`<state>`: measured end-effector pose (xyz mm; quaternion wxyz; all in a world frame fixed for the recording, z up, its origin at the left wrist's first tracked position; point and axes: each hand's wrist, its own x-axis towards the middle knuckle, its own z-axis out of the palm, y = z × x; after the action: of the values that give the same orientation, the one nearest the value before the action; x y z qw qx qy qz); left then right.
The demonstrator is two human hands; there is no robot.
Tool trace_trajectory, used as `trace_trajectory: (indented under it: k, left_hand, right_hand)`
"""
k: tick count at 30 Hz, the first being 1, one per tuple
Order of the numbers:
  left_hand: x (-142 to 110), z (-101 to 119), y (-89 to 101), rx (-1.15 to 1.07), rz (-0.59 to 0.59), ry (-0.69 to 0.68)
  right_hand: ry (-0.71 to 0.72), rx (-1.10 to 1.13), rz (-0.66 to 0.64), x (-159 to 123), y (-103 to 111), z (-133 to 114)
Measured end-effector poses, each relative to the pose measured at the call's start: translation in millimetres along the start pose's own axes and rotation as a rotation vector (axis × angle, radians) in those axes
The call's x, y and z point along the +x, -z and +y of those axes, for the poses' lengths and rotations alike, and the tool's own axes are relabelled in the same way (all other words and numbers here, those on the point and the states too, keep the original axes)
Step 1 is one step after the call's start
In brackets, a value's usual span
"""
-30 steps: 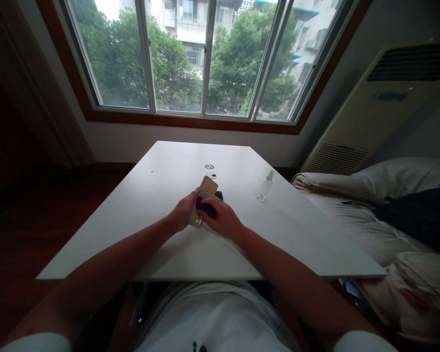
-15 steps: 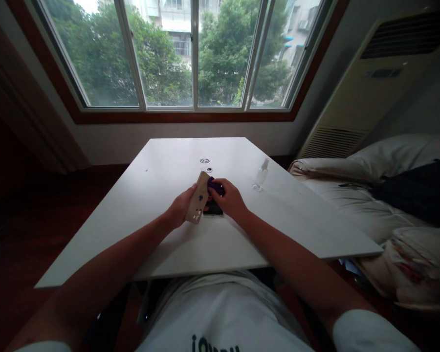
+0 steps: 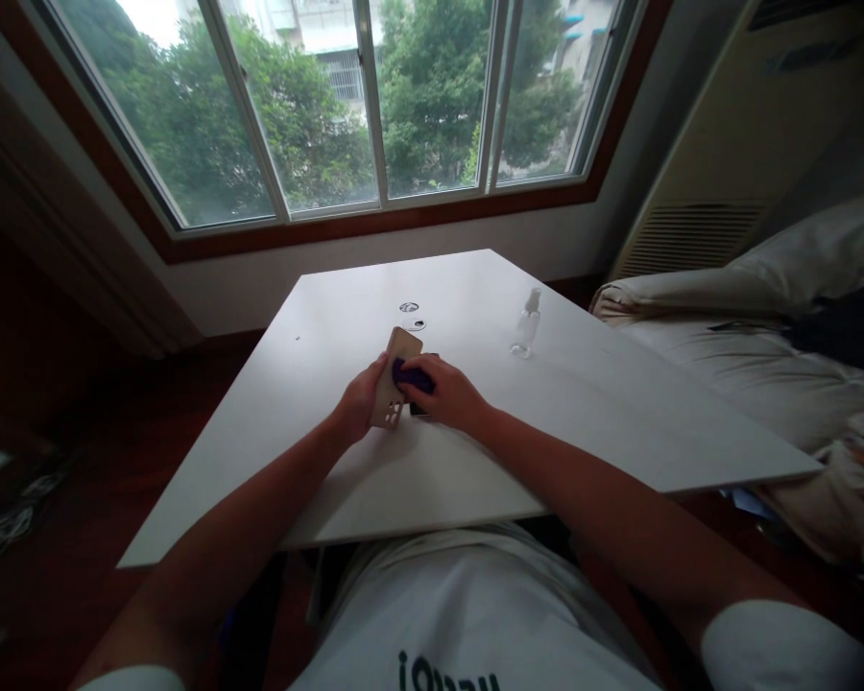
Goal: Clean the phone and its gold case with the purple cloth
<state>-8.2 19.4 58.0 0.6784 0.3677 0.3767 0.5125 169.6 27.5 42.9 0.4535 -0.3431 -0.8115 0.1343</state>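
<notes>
My left hand (image 3: 360, 401) grips a beige phone case (image 3: 405, 343) by its left side, tilted above the table, with the camera cut-outs at its lower end. A dark purple cloth (image 3: 414, 376) is pinched in my right hand (image 3: 450, 389) and pressed against the middle of the case. Under my right hand lies a dark phone (image 3: 419, 410) on the table, mostly hidden by the hand and the case.
The white table (image 3: 274, 461) carries two small ring-shaped items, one round (image 3: 409, 307) and one paler (image 3: 416, 324), beyond the case. A clear spray bottle (image 3: 525, 331) stands at the right. Past the table's right edge is a pale cushioned seat (image 3: 734, 355).
The cloth has moved from the case's upper right edge down onto its middle. My right hand now covers more of the phone. The whole view has shifted and tilted slightly.
</notes>
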Motion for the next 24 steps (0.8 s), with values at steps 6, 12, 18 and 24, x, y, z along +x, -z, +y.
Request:
trace_trajectory:
  k: [6,12,18,24]
  left_hand:
    - [3,-2,5.4,0.077,-0.055,0.029]
    - [0,0,3.7,0.029,0.000,-0.011]
    - [2,0,7.6,0.090,-0.042,0.001]
    - [2,-2,10.1,0.108,-0.055,-0.021]
  right_hand:
    - [-0.081,0.015,0.113,3,-1,8]
    - [0.045,0.027,-0.031,0,-4,-7]
    - [-0.057,0.014,0.096,6,-3,6]
    - [-0.054,0.034,0.089,4,-4,0]
